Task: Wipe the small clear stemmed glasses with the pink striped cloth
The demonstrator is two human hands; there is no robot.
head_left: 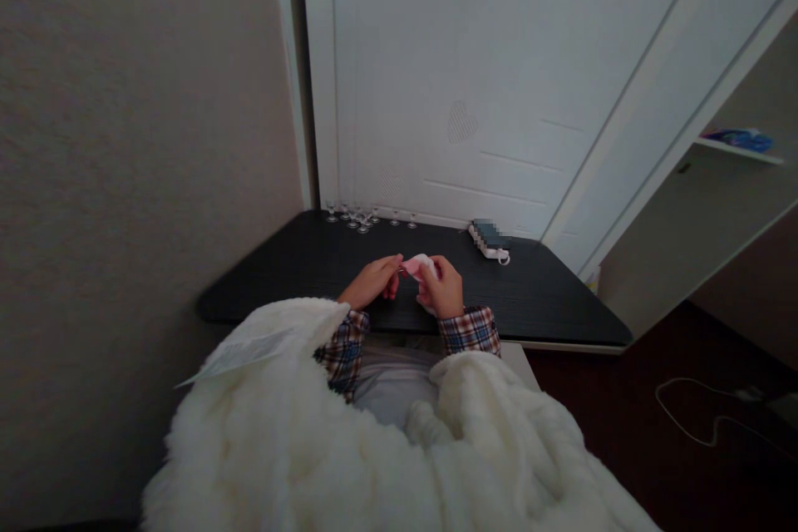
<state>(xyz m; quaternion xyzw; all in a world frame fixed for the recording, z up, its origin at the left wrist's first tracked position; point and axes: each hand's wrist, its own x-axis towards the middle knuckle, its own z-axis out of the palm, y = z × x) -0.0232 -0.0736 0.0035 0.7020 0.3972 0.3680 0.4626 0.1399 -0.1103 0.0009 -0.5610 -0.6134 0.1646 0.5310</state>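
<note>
Both my hands are raised just above the near edge of a black table. My left hand pinches one end of a small pink and white object. My right hand is curled round its other end. I cannot make out what the object is. My plaid cuffs stick out of a thick white fluffy coat.
Several tiny clear glasses stand in a group at the table's far edge by a white door. A white block with a dark device on top lies at the back right. A white cable trails on the dark floor to the right.
</note>
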